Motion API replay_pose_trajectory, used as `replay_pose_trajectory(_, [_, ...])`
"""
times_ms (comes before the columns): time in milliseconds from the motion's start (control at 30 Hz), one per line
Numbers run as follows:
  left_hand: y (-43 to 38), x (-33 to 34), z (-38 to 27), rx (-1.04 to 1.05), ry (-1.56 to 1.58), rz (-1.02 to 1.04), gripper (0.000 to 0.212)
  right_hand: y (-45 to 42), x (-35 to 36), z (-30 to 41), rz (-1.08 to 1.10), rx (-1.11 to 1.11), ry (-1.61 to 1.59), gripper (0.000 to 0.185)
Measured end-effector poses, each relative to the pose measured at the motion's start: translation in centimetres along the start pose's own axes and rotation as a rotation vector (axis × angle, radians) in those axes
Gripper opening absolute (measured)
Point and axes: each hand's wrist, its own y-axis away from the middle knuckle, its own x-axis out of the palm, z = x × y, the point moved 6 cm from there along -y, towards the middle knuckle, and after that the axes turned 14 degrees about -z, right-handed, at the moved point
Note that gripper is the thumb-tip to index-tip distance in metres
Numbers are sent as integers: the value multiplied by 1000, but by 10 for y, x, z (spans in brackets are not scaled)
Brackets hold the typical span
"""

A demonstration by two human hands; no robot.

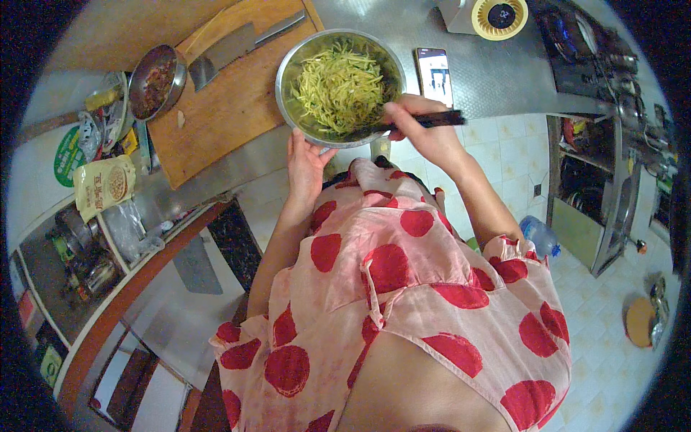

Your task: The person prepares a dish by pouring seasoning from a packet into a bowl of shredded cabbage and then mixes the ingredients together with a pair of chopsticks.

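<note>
A round metal bowl (282, 92) holds thin green-yellow shredded vegetable strips (340, 86). Its near left rim rests against the fingers of my left hand (306, 164), whose thumb and fingertips support it from the near side. Dark chopsticks (440, 119) are gripped in my right hand (426, 127) at the bowl's right near edge. Their front ends reach over the rim to the shreds, where the tips are hard to make out. Just beyond my right hand, a phone (433, 75) with a lit screen lies on the metal counter.
Left of the bowl, a wooden cutting board (216, 127) bears a cleaver (229, 48). A smaller metal bowl of reddish-brown food (156, 81) stands at its left edge. A yellow food packet (105, 186) lies further left. A white appliance with a round yellow grille (499, 19) stands at the upper right, near the stove (572, 48).
</note>
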Motion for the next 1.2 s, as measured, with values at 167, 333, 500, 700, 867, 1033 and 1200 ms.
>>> replay_pose_trajectory(167, [-2,-2,2,-9,20,-6,41,-22,-13,1,-72,-101,326,30])
replay_pose_trajectory(333, [-2,-1,2,-1,12,2,40,-25,-1,-4,-75,-134,396,31])
replay_pose_trajectory(500, [-1,-1,2,-5,30,0,39,-42,-1,-45,-361,79,5,33])
replay_pose_trajectory(700, [1,4,-1,-4,25,23,39,-72,37,-21,-246,-128,79,34])
replay_pose_trajectory(867, [1,1,2,4,77,1,38,-75,1,8,-200,-1,14,40])
replay_pose_trajectory(1033, [2,5,1,-19,66,-2,37,-56,-14,-12,60,136,270,35])
replay_pose_trajectory(1200, [0,3,2,-23,91,3,35,-62,-37,-1,-211,11,75,34])
